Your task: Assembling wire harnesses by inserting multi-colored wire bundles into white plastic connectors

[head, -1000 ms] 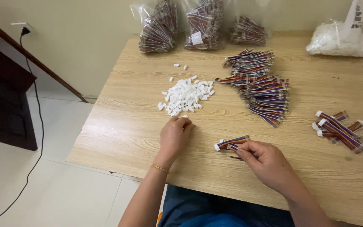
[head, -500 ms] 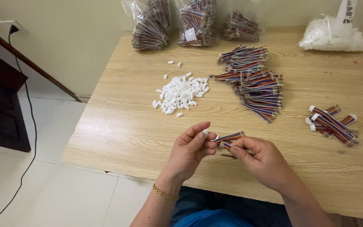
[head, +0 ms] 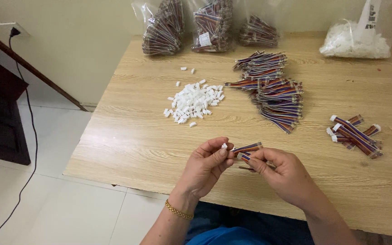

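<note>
Left hand (head: pixel 207 165) pinching small white connector (head: pixel 224 146) at fingertips; right hand (head: pixel 283 174) gripping striped wire bundle (head: pixel 247 150), long axis left-right, bare end just beside connector, over table edge (head: pixel 128 174)

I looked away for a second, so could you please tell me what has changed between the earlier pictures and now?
The left hand lifted off the table near the pile of white connectors, came back toward the body and now pinches one white connector at the right hand. That hand rose slightly, still holding its striped wire bundle. The pile, the loose wire heap, the finished bundles and the bags stayed put.
</note>
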